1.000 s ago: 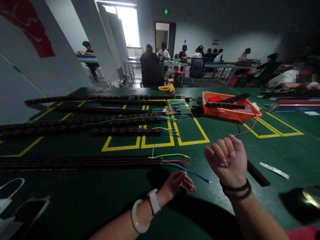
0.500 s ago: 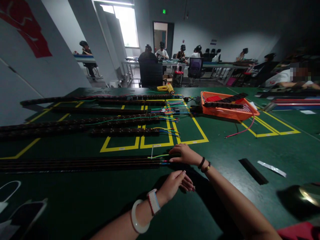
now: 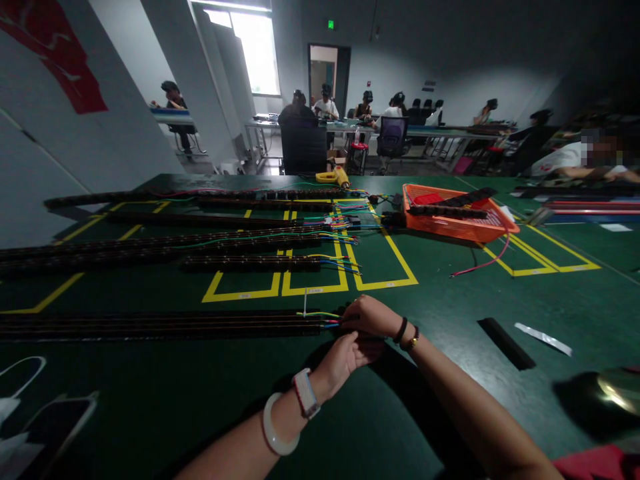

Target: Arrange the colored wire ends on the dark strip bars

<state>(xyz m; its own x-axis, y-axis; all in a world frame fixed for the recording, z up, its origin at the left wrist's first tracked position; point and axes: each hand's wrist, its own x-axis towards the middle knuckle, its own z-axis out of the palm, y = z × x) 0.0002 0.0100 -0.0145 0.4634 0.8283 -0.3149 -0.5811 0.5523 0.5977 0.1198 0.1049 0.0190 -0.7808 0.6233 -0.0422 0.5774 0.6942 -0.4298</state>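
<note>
A long dark strip bundle [image 3: 160, 327] lies across the near part of the table, with thin coloured wires [image 3: 330, 323] coming out of its right end. Over the ends of these wires, my right hand [image 3: 373, 316] is closed, fingers bent downward; its fingertips are partly hidden. My left hand [image 3: 347, 360], wearing a watch and a pale bangle, reaches in just below and touches or nearly touches the right. Its fingers pass behind the right hand, so their grip is hidden. A white cable tie [image 3: 305, 303] stands up from the bundle near its wire end.
Several more dark wire bundles [image 3: 250, 263] lie farther back among yellow tape outlines. An orange basket [image 3: 460, 227] holds dark strips, with a yellow heat gun [image 3: 334, 177] behind. A black strip [image 3: 506, 343] and a silvery strip [image 3: 543, 339] lie at right.
My right hand has bent its fingers down around the wire ends. My left hand has moved up and right, from below to right beside it.
</note>
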